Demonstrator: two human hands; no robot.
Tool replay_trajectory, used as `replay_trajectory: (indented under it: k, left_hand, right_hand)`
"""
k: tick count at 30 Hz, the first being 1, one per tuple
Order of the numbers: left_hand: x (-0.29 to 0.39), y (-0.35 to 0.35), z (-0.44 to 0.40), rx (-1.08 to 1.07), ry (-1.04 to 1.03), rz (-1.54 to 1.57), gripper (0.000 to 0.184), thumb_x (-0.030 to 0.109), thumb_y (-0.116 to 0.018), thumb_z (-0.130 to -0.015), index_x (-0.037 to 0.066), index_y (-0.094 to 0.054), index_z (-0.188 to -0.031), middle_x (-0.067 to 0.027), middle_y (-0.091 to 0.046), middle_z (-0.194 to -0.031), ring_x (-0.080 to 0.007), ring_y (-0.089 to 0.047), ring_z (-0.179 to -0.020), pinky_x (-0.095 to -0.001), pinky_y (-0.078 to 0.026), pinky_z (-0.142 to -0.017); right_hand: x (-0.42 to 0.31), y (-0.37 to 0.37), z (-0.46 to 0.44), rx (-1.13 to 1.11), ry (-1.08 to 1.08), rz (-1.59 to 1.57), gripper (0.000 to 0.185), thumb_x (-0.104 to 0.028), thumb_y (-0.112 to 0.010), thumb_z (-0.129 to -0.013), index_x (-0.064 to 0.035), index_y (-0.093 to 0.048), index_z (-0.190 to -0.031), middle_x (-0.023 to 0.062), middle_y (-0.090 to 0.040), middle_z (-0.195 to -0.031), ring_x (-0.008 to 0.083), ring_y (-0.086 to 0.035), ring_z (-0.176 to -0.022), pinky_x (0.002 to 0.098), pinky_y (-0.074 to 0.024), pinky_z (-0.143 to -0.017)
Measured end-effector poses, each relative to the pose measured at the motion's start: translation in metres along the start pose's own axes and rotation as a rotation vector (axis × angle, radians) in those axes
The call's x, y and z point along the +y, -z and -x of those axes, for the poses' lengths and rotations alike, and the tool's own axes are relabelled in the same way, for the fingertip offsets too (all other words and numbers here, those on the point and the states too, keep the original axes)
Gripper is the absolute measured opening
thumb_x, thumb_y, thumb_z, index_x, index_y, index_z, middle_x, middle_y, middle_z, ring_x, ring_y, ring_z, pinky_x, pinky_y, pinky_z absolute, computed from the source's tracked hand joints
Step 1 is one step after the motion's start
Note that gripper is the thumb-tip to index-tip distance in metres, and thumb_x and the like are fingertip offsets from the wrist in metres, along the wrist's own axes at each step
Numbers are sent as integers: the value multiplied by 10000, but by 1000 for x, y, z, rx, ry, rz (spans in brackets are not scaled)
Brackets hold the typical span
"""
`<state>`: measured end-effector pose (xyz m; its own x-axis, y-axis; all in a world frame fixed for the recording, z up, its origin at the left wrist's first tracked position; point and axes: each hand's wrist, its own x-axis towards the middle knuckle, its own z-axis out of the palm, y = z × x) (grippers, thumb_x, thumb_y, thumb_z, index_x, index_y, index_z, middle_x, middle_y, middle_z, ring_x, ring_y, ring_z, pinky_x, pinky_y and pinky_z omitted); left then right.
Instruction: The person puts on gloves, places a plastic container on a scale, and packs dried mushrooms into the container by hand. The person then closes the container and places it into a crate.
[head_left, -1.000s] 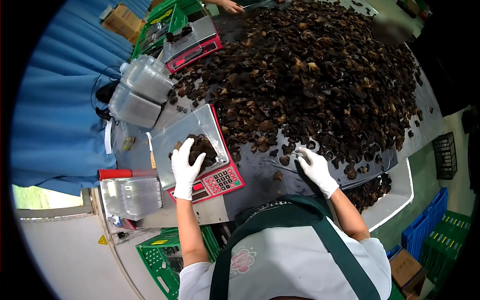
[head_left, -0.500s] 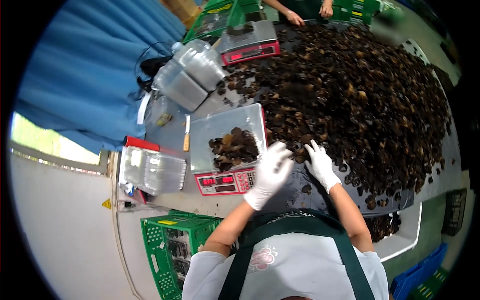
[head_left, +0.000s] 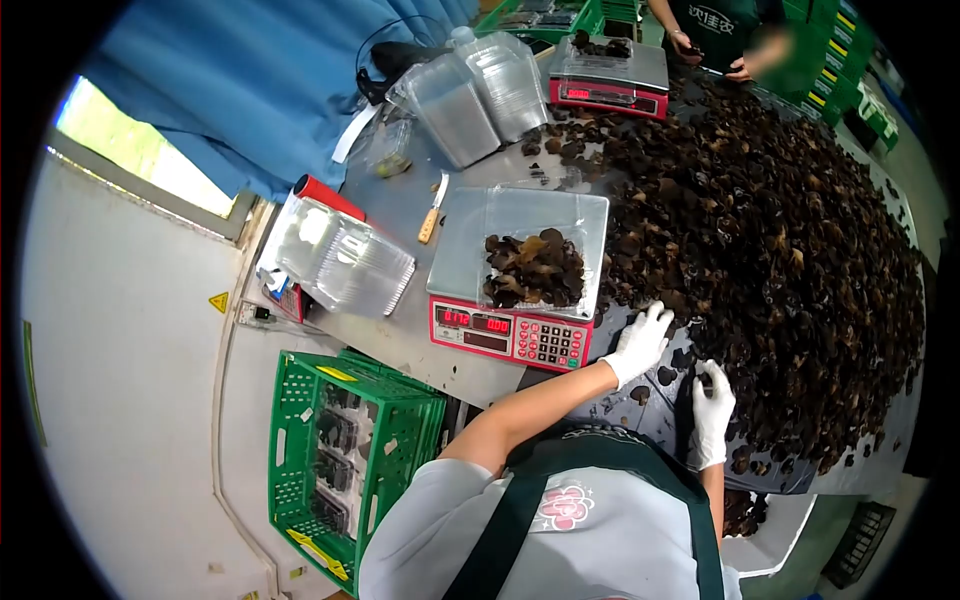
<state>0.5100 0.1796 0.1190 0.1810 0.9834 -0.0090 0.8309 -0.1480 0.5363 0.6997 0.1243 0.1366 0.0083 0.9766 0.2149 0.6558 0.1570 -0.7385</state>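
My left hand, in a white glove, is at the near edge of a big pile of dark, wrinkled mushrooms; its fingers reach toward the pieces and look apart. To its right, my right hand, also gloved, is held with curled fingers by the pile's edge; what it may hold is too small to tell. Left of both hands is a red scale with lit digits. A clear open tray on its plate holds dark mushrooms.
A knife lies left of the scale. Clear containers stand in stacks at the left and behind. A second scale and a co-worker's hands are across the table. Green crates stand below left.
My left hand has left the mushrooms on the scale and moved right to the pile. My right hand remains near the pile, its fingers now curled. The camera view has turned.
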Motion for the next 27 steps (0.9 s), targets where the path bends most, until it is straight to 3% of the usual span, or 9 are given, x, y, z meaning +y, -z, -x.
replay_trajectory:
  k: [2,6,10,16,19,21,23,24,27]
  left_hand:
    - [-4,-8,7,-15,-71,29,322,118,-577,-831,91,-547,-1150,-110,-461,-1237,-317,-535,-1063,-395,-516,-821]
    - [-5,5,31,139,-46,329,301,40,-546,-812,108,-581,-1103,-117,-522,-1171,-314,-568,-1017,-388,-495,-842]
    - [-4,23,41,153,126,628,425,-13,-533,-790,51,-546,-1210,-155,-509,-1283,-331,-508,-1172,-349,-419,-983]
    - [-1,30,52,213,102,651,466,-3,-547,-822,60,-510,-1282,-165,-414,-1402,-307,-450,-1257,-350,-380,-1027]
    - [6,54,53,220,-27,570,419,48,-572,-857,65,-534,-1274,-164,-378,-1441,-304,-412,-1301,-340,-358,-1059]
    - [4,76,53,332,-134,398,363,31,-591,-840,60,-596,-1201,-171,-461,-1377,-293,-440,-1285,-349,-373,-1052]
    - [3,120,53,564,-207,434,263,-5,-625,-794,38,-669,-1049,-171,-594,-1222,-283,-544,-1184,-366,-431,-1001]
    - [-1,147,53,663,-200,382,236,3,-620,-808,17,-671,-1038,-165,-618,-1165,-273,-587,-1101,-346,-456,-974]
    - [-43,214,44,973,-75,171,152,-15,-592,-827,16,-658,-960,-131,-639,-1082,-234,-608,-1038,-327,-481,-906]
  right_hand:
    - [-1,-4,9,-41,-57,-14,302,-5,-674,-757,-16,-627,-1055,149,-644,-1106,278,-604,-1083,341,-458,-952]
    - [-7,-10,13,-72,-30,19,298,-16,-680,-757,-26,-628,-1051,145,-641,-1113,280,-601,-1086,347,-458,-953]
    - [-16,-14,3,-78,-3,17,304,-37,-686,-761,-38,-632,-1060,138,-641,-1118,278,-602,-1081,345,-461,-946]
    - [-20,-27,-5,-126,48,59,316,-67,-675,-780,-51,-628,-1093,124,-638,-1133,265,-598,-1084,333,-464,-934]
    - [-30,-29,-6,-52,39,117,495,-60,-679,-780,-56,-536,-1254,136,-622,-1166,296,-585,-1106,350,-461,-941]
    - [-24,-29,-7,62,135,200,557,-52,-684,-779,-75,-500,-1305,116,-624,-1174,257,-638,-970,323,-496,-862]
    - [-26,-22,-8,-15,-87,54,555,-41,-687,-778,-89,-511,-1303,99,-637,-1144,190,-633,-771,290,-512,-729]
    - [-24,-21,-9,72,47,43,541,-41,-681,-790,-96,-517,-1302,94,-656,-1069,142,-575,-645,269,-495,-630]
    - [-24,-10,-8,-52,-125,41,488,-89,-675,-806,-76,-532,-1273,118,-627,-1159,208,-632,-800,292,-509,-750]
